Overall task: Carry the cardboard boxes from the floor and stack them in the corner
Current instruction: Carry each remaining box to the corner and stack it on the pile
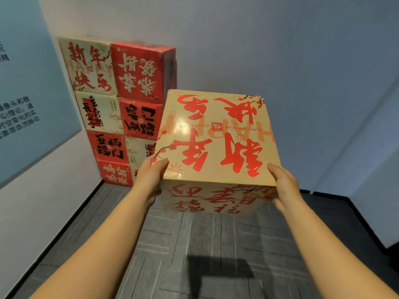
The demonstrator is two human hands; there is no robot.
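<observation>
A: fingers status?

B: left hand [151, 175] on the near left corner of the tan box [216, 139]. Thumb lies over the top edge, fingers [158, 192] curl round under the side. Right hand [284, 186] mirrors it at the near right corner: thumb along the top edge, fingers mostly hidden behind the side face. Both hands clamped on the box, one per side.

A: box position?

B: in the air, held out in front on two bare forearms, well above the floor [216, 244]. Top face tilted toward the camera. Red calligraphy and a "HAPPY NEW YEAR" line print upside down from this view. Its shadow [218, 268] falls on the floor below and nearer the camera.

A: and the stack?

B: stack of boxes [121, 108] in the corner, left of and behind the held box. Two columns wide, four rows visible, red and cream faces mixed. Left column is against the left wall, back against the rear wall. The held box overlaps the lower right part of the stack in view; can't tell whether they touch.

A: surroundings?

B: dark grey tile floor, black skirting along the walls. Blue wall panel [28, 83] with printed text on the left wall, near the stack. Rear wall [280, 50] plain white.
</observation>
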